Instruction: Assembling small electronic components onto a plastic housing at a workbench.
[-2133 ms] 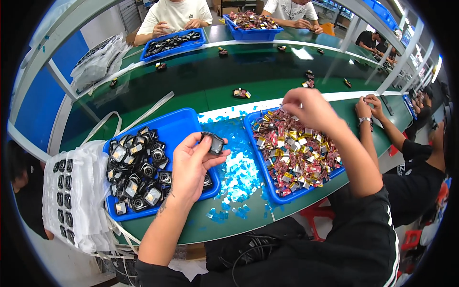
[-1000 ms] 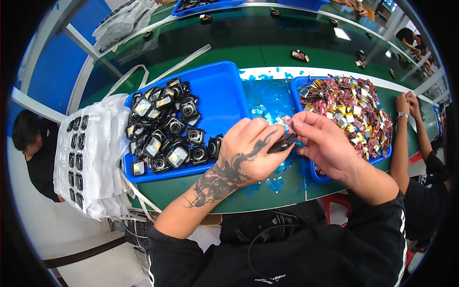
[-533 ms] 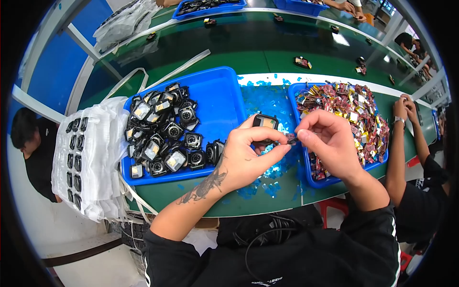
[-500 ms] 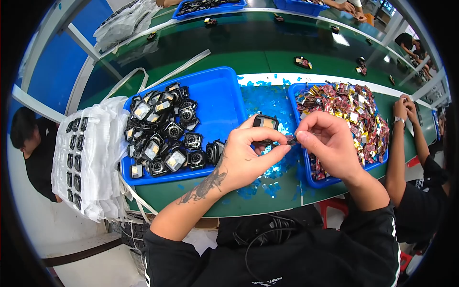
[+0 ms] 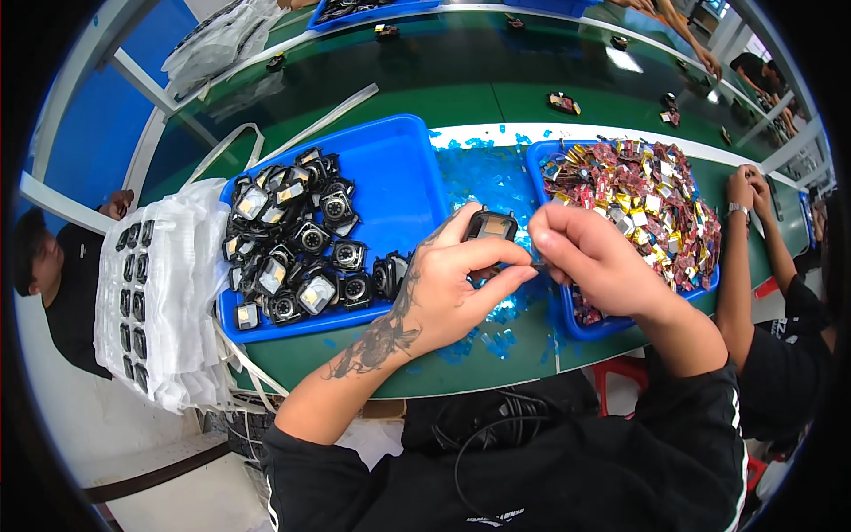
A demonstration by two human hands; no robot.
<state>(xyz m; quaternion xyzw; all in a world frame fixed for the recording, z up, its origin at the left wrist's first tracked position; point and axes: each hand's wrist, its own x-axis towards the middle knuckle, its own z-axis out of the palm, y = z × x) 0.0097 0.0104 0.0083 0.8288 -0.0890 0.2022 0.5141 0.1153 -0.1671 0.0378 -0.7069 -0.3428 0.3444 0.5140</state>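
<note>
One view only, head camera. Left hand point(image 5: 452, 288) grips a small black square housing point(image 5: 490, 225), raised above the green bench point(image 5: 417, 89) between the two trays. Right hand point(image 5: 589, 257) is pinched shut at the housing's right edge; something small seems nipped in the fingertips, too small to tell what. Left blue tray point(image 5: 390, 168) holds a heap of similar black housings, filling its left half, right half bare. Right blue tray point(image 5: 567, 324) is piled high with red and gold foil parts. Blue film scraps point(image 5: 483, 177) litter the bench between. Judgement: one unit in hand, mid-fit; many parts left, work far from finished.
</note>
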